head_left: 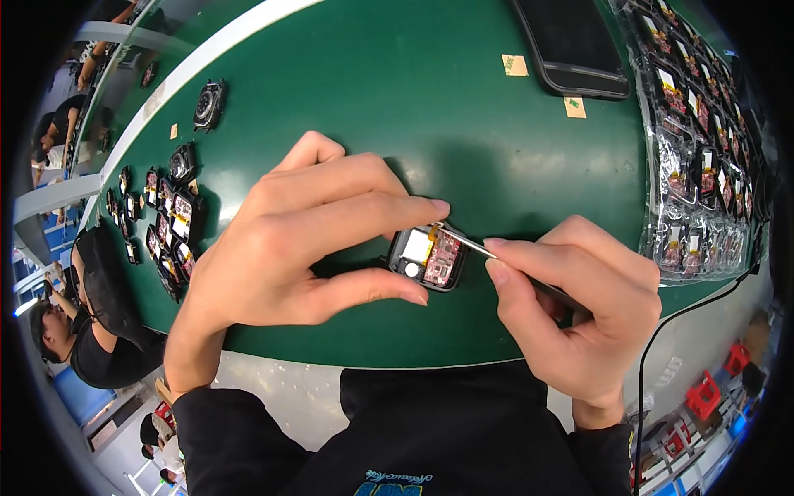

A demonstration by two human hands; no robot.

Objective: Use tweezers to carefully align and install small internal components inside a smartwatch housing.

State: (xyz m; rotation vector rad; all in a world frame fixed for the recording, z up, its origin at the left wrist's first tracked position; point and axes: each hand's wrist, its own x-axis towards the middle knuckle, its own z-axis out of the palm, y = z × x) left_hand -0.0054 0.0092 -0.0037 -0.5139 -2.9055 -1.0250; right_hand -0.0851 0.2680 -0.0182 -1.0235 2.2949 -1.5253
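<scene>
A small black device casing (427, 279) lies on the green table in front of me, its inside facing up. In it are a red circuit board (444, 259), a white battery-like block (413, 246), a round white part and a strip of amber tape. My left hand (289, 240) steadies the casing, index fingertip at its far edge and thumb at its near edge. A pair of slim metal tweezers (471, 242) is pinched in my right hand (583, 298). Their tip touches or hovers over the casing's far edge, by the tape and my left index finger.
A clear plastic tray (662, 198) of similar open casings stands at the right. A black smartphone-like slab (579, 50) lies at the far right, near small tan stickers (514, 65). More casings (178, 219) cluster on the left. A black cable (649, 347) hangs at the right edge.
</scene>
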